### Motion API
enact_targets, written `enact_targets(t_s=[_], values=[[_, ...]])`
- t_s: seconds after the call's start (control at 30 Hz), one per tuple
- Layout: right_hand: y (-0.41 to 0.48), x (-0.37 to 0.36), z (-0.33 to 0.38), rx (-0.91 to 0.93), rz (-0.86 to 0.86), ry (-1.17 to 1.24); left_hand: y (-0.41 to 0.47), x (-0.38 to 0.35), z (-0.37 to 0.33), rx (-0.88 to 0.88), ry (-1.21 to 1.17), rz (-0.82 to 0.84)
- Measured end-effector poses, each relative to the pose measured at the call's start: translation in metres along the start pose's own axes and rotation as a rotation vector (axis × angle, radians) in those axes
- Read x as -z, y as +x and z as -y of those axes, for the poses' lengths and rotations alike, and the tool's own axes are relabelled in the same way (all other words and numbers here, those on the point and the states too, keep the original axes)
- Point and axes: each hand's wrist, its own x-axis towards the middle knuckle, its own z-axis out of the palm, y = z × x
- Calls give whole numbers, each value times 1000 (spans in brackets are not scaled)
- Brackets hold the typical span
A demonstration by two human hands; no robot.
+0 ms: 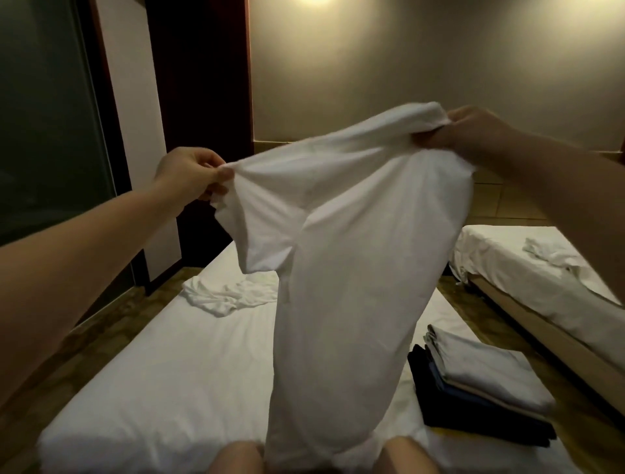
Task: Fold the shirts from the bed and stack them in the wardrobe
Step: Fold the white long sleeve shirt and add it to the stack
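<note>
I am holding the white shirt [355,253] up over the near bed [152,389]; my left hand [192,176] is pinching its left sleeve top, my right hand [473,132] gripping its right shoulder; levelling both before laying it flat, left of the folded stack [480,382], seems wisest.

Warm light [313,3] washes a beige wall [406,74] above tiled floor [507,203].

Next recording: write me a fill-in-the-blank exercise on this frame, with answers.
The left hand and right hand hold up a ____ shirt.
The stack of folded clothes lies on the bed at the person's ____ side.
The crumpled white garment lies at the bed's far ____ corner.
Answers: white; right; left.
</note>
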Motion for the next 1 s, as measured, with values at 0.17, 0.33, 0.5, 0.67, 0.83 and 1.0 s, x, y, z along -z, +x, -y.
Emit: enact_targets(t_s=[0.17, 0.33, 0.5, 0.67, 0.83, 1.0], values=[[10, -9, -13, -122, 11, 114, 6, -17, 9, 98, -184, 34], [47, -50, -64, -391, 44, 315, 28, -70, 54, 290, -237, 120], [110, -90, -119, -395, -69, 246, 85, -122, 98, 303, -222, 152], [202, -82, -112, -264, -291, 227, 193, -135, 73, 171, -350, 66], [231, -53, -76, -82, -542, 100, 249, -119, 30, -56, -522, 10], [177, -53, -77, -13, -499, 25, 200, -106, 47, -95, -511, 33]])
